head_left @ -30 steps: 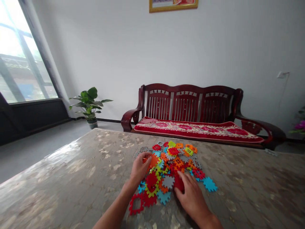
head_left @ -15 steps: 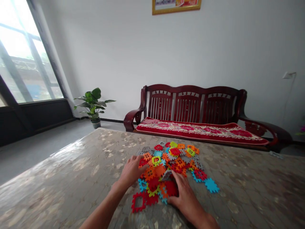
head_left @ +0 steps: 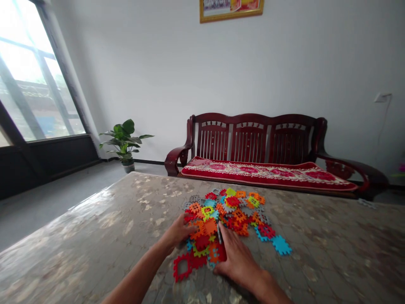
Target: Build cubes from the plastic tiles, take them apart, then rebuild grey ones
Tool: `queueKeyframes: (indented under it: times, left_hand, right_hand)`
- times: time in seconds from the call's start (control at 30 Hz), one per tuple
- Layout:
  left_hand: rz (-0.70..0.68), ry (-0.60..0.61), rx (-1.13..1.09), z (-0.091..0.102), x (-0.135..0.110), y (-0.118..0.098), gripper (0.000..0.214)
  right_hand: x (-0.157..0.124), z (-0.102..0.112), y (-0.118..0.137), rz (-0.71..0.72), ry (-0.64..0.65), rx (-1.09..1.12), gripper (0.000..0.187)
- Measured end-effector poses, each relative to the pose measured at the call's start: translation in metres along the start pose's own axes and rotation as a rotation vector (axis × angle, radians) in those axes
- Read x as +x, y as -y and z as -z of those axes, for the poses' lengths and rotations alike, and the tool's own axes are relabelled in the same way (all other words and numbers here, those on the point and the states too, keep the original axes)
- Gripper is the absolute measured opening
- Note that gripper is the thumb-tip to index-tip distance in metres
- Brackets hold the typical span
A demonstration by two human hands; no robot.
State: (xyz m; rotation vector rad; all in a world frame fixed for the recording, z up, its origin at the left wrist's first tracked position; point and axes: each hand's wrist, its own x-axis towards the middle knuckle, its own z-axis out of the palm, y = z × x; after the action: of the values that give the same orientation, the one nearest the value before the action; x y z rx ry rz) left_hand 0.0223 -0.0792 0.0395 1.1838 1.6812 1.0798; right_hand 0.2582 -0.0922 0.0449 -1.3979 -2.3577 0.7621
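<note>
A heap of flat, toothed plastic tiles (head_left: 232,211) in red, orange, blue, green and grey lies on the patterned table (head_left: 95,236). My left hand (head_left: 177,233) rests at the heap's near left edge, its fingers curled against orange and red tiles; a firm grip cannot be made out. My right hand (head_left: 236,257) lies flat over the near part of the heap, fingers stretched onto red and orange tiles. A red frame-shaped tile (head_left: 182,267) sits nearest to me, between my forearms. One blue tile (head_left: 281,245) lies apart at the right.
Beyond the table's far edge stands a dark red wooden bench (head_left: 262,147) with a red floral cushion. A potted plant (head_left: 125,141) stands on the floor at the left near a large window (head_left: 28,93). A framed picture (head_left: 230,9) hangs on the wall.
Both hands slid slightly nearer and inward over the heap. The orange tile my left hand held a second ago now lies in the pile, and nearby tiles have shifted.
</note>
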Motion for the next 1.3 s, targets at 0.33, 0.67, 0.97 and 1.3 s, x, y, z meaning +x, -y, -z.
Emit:
queueKeyframes:
  times: [0.33,0.67,0.97,1.3]
  left_hand:
    - [0.074,0.098,0.029,-0.005,0.001,-0.013,0.046]
    - [0.218,0.16,-0.023,-0.009,0.0,-0.016,0.063]
    - [0.227,0.208,-0.131,0.0,0.009,-0.022,0.06]
    - [0.158,0.079,-0.509,-0.035,-0.007,-0.034,0.051]
  right_hand:
    - [0.003,-0.016,0.006,0.07,-0.048,-0.073,0.087]
    - [0.009,-0.017,0.012,0.106,-0.14,-0.093,0.077]
    - [0.008,-0.022,0.005,0.088,-0.267,0.053,0.066]
    - [0.027,-0.023,-0.008,-0.052,-0.397,0.631,0.048]
